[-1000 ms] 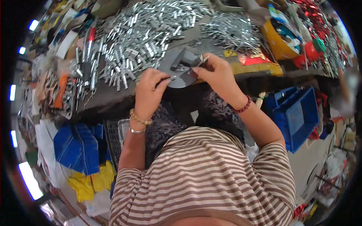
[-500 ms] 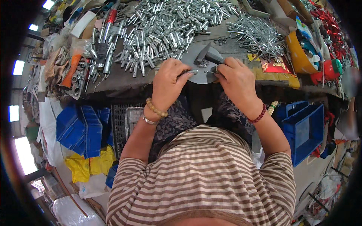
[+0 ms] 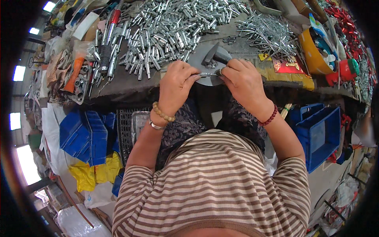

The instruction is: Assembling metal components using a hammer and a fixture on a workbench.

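Far left: the rim bends and blurs everything; bags and blue bins [image 3: 89, 136] under the surface [image 3: 130, 85] are only partly readable. Tools [image 3: 106, 49] lie jumbled at the surface's left end, individual pieces hard to separate.

Your left hand [image 3: 176, 85] comes up from the lower edge, wrist with bead bracelet and bangle, knuckles toward the camera. Its fingers are pinched together on the left end of a thin metal pin [image 3: 207, 74]; the fingertips themselves are hidden behind the knuckles.

The pin lies level between both hands, over the near edge of a round grey plate [image 3: 199, 59]. Only its short middle stretch shows.

A hammer [image 3: 213, 55] rests on the plate, just beyond the pin; its handle is cut off by your right hand.

Your right hand [image 3: 245, 83], red bead bracelet at the wrist, is curled and closed on the pin's right end. What else it grips, cannot tell.

Beyond: heap of metal sleeves [image 3: 173, 27], pile of pins [image 3: 268, 31]. Right: yellow tub [image 3: 312, 57], blue crate [image 3: 319, 132].
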Available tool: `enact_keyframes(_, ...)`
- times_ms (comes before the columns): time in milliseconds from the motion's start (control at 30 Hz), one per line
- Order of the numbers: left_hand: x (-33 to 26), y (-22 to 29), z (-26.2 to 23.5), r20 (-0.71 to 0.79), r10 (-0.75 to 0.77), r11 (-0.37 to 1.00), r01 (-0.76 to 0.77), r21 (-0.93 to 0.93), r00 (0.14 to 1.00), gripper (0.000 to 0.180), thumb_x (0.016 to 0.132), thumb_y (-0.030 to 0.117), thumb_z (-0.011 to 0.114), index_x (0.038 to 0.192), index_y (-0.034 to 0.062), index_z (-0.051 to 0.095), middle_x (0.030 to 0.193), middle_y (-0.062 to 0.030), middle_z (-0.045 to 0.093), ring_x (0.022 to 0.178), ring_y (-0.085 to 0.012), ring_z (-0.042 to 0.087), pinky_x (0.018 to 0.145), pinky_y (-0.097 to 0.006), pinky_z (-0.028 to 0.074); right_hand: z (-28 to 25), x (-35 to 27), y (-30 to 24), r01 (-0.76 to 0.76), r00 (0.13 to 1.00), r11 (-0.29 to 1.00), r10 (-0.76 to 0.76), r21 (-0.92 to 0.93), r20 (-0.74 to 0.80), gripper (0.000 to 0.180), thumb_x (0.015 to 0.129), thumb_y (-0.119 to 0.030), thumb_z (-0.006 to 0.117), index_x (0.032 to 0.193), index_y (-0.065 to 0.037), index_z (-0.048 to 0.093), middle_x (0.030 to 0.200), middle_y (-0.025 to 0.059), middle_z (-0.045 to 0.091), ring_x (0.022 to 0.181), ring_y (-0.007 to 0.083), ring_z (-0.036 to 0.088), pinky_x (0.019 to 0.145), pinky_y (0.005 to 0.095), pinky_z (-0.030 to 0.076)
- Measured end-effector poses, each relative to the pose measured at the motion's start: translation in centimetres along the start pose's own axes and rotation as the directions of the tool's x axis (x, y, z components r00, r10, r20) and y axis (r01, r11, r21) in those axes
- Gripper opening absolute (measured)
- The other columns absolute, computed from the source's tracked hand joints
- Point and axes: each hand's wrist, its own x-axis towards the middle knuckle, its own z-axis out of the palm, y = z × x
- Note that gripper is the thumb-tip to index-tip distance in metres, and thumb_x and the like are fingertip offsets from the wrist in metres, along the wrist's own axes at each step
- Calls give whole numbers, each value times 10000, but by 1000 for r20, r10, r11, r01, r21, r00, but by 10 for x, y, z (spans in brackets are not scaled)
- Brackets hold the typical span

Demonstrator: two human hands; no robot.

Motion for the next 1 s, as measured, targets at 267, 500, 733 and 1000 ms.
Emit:
enact_keyframes(267,-2,-2,3,0,-77,985,77,-156,997,95,851,85,739,938,46,738,890,-76,602,872,-272,599,772,-379,478,5,3,4,33,999,999,-33,-5,30,77,786,-56,698,844,-95,668,864,50,568,879,261,602,764,404,468)
enact_keyframes(500,-3,-2,4,31,-104,973,108,-205,994,88,846,65,735,931,41,735,892,-79,601,868,-271,603,771,-375,481,13,5,9,40,998,999,-42,36,56,81,771,-68,714,834,-110,688,856,43,580,881,262,615,770,404,474)
enact_keyframes(733,-6,-2,3,39,-99,976,105,-190,994,125,848,13,731,973,18,741,916,-67,586,872,-213,594,777,-313,470,-5,31,49,-305,952,951,304,-56,-25,153,809,-140,757,923,-57,699,936,106,653,861,354,668,734,459,543)
enact_keyframes(1000,-7,-4,4,34,-93,979,98,-181,995,113,860,20,724,972,17,733,927,-74,587,882,-227,593,781,-319,473,27,50,76,-344,927,901,371,-265,60,188,844,-191,734,894,-36,641,988,168,667,889,399,686,760,496,562)
